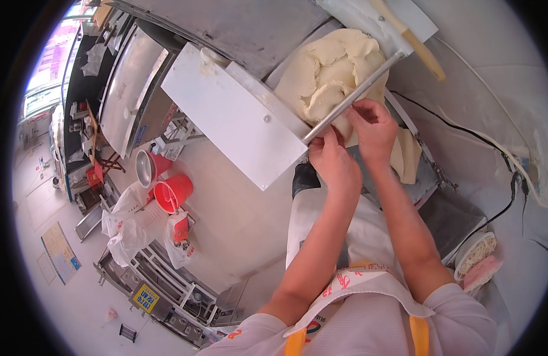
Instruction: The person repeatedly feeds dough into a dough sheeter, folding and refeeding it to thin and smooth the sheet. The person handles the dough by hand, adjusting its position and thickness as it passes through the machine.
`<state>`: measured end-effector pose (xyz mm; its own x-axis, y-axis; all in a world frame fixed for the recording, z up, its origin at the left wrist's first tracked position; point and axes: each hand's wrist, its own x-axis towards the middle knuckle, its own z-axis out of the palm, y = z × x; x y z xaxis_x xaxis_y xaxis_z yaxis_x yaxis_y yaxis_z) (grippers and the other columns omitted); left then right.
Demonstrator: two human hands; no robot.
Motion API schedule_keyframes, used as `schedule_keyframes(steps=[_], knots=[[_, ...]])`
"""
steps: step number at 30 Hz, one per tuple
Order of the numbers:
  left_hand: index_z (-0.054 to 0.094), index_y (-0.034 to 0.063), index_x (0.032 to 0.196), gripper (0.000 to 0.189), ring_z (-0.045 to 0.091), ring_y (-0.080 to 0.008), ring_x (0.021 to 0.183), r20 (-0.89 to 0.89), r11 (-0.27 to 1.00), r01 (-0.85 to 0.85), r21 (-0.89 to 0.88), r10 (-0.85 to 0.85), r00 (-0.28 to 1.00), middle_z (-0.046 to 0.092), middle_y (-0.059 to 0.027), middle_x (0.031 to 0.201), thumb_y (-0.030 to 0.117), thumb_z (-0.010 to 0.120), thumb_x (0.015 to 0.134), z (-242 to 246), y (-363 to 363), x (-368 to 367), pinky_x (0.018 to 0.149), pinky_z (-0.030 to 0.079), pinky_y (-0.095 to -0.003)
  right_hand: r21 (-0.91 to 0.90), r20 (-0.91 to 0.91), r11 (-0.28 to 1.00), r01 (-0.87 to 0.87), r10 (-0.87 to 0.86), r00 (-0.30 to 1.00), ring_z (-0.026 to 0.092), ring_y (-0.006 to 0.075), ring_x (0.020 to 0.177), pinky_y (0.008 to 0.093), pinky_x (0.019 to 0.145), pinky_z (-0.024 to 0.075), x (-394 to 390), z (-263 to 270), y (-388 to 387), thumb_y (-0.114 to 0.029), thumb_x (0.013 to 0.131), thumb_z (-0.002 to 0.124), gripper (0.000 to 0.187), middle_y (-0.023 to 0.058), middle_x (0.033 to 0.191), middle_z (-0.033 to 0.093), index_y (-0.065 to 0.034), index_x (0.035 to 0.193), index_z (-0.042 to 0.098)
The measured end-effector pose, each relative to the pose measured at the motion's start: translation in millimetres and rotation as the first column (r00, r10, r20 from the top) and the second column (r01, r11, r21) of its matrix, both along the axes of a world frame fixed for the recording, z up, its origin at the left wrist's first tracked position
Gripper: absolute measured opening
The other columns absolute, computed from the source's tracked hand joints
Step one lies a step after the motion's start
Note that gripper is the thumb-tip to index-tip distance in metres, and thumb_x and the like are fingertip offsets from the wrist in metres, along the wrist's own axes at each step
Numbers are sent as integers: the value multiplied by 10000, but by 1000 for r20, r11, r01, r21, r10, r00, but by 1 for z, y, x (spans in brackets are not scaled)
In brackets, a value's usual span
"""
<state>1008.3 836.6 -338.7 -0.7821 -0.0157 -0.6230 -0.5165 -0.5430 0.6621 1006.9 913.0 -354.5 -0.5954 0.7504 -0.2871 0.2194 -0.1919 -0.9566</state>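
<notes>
A large, pale mass of dough (329,73) lies in a white-sided machine, behind a round metal bar (354,95). Below the bar, my left hand (334,158) has its fingertips at the dough's lower edge, near the corner of the white side panel (243,120). Close on its right, my right hand (375,127) pinches at the same edge, thumb and forefinger together. Part of the dough between the hands is hidden by the fingers and bar. A flat strip of dough (405,155) hangs to the right of my right wrist.
A wooden-handled brush (416,46) lies at the machine's top right. Black and white cables (478,133) run along the right wall. On the floor at left stand a red bucket (174,193) and white plastic bags (131,222). A bowl of shredded food (476,253) sits at lower right.
</notes>
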Motion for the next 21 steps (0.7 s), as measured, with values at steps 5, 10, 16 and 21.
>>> schedule_keyframes(steps=[5,10,16,21], knots=[[510,-51,1374,350,538,-207,1276,-66,947,95,-307,-121,990,573,-127,1357,117,589,1077,4,9,26,1102,418,-335,-87,2,996,11,-11,1000,706,91,850,260,779,567,5,8,-4,-73,879,881,182,40,906,775,23,996,780],[420,-63,1458,464,539,-267,1290,-178,774,230,-589,-402,898,553,-170,1390,101,585,1057,-21,14,32,1126,406,-362,-232,-129,972,-27,-4,992,733,130,908,283,827,588,12,0,4,8,871,854,245,118,990,792,18,1021,661],[394,-69,1544,564,518,-332,1405,-43,828,328,-454,-388,921,521,-249,1537,109,583,1043,-25,27,30,1174,376,-416,-317,-231,941,-121,47,972,738,158,968,309,869,596,2,-3,21,51,864,842,379,177,1047,783,-41,1017,508],[520,-60,1446,433,594,-266,1275,-203,813,215,-542,-375,904,610,-186,1456,123,619,1067,-78,33,48,1102,439,-379,-224,-208,960,-169,122,970,746,181,994,321,889,591,15,-10,45,72,885,804,320,142,1085,776,-43,1043,550]])
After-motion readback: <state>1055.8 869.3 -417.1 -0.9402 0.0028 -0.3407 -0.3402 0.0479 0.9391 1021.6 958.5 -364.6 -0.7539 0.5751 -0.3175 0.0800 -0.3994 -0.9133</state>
